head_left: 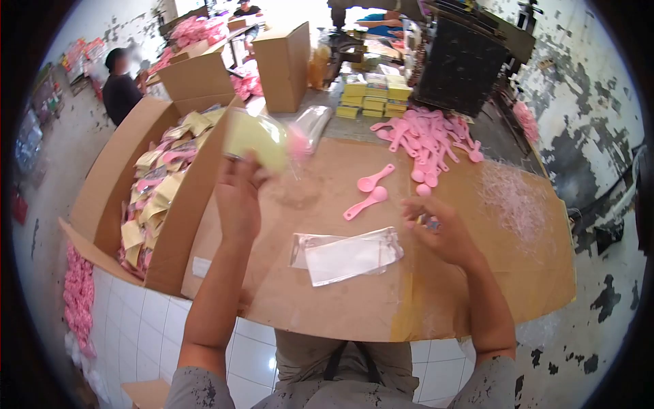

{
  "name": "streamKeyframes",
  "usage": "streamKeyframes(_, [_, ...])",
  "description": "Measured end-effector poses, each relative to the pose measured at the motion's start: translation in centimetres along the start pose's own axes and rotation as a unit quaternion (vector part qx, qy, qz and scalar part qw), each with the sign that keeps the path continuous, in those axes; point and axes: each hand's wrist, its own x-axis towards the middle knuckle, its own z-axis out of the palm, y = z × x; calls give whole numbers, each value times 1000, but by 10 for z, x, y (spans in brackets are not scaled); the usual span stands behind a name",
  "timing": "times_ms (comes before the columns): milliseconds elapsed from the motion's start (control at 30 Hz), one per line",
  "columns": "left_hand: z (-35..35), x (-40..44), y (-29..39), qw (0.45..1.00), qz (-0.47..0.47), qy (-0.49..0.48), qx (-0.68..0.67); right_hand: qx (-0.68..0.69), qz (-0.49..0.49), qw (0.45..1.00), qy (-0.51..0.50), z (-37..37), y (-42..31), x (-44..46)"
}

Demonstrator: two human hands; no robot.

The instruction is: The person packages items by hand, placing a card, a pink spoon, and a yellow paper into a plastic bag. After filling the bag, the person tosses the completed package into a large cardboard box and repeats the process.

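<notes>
My left hand (240, 198) is raised near the wall of the carton, closed on a pale yellow card (259, 140). The card is smeared by motion, with a shiny clear film and a pink blur at its right side. Over the right half of the table, my right hand (443, 235) has its fingers curled together. A small bluish-grey spot shows between them, too small to name. Two pink spoons (368, 204) lie just left of that hand. Below them, flat clear plastic bags (351, 253) overlap on the cardboard sheet (327, 307).
An open carton (180, 225) of packed cards and pink pieces stands at left. A heap of pink spoons (422, 143), stacks of yellow cards (375, 92) and more plastic bags (315, 124) lie at the back. Clear strands (514, 198) lie at right. A person (121, 88) is at far left.
</notes>
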Motion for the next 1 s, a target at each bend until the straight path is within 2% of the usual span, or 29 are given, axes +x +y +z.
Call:
streamKeyframes(33, [-4, 9, 12, 993, 63, 89, -53, -18, 5, 1000, 12, -6, 2, 0])
streamKeyframes(67, [-3, 15, 21, 988, 66, 95, -99, -37, 0, 999, 7, -12, 6, -1])
streamKeyframes(167, [-11, 17, -5, 995, 6, 42, -95, -110, -10, 994, 9, -29, 17, -4])
streamKeyframes(200, [7, 6, -1, 999, -16, 34, 6, -137, -8, 990, 16, -31, 24, -7])
streamKeyframes(300, [31, -26, 28, 965, 111, -136, 196, -177, -26, 981, 68, -28, 38, -13])
streamKeyframes(367, [50, -64, 76, 954, 6, -299, 5, -171, -20, 981, 86, -25, 45, -19])
streamKeyframes(400, [60, -77, 93, 933, 0, -342, -111, -157, -8, 985, 77, -26, 49, -17])
streamKeyframes(467, [80, -104, 126, 838, -49, -429, -335, -145, 12, 987, 68, -23, 49, -17])
streamKeyframes(533, [79, -114, 144, 821, -59, -433, -368, -161, 19, 984, 68, -23, 46, -17])
streamKeyframes(700, [102, -128, 177, 838, -149, -373, -369, -154, -8, 985, 81, -19, 54, -18])
streamKeyframes(800, [95, -120, 178, 824, -154, -415, -354, -149, 1, 986, 75, -19, 55, -20])
streamKeyframes(833, [95, -118, 175, 813, -145, -431, -364, -147, 5, 987, 72, -19, 54, -21])
streamKeyframes(933, [82, -127, 170, 829, -31, -447, -334, -164, 8, 984, 70, -18, 61, -22])
streamKeyframes(1000, [65, -128, 166, 815, 24, -460, -351, -166, 1, 984, 67, -19, 59, -21])
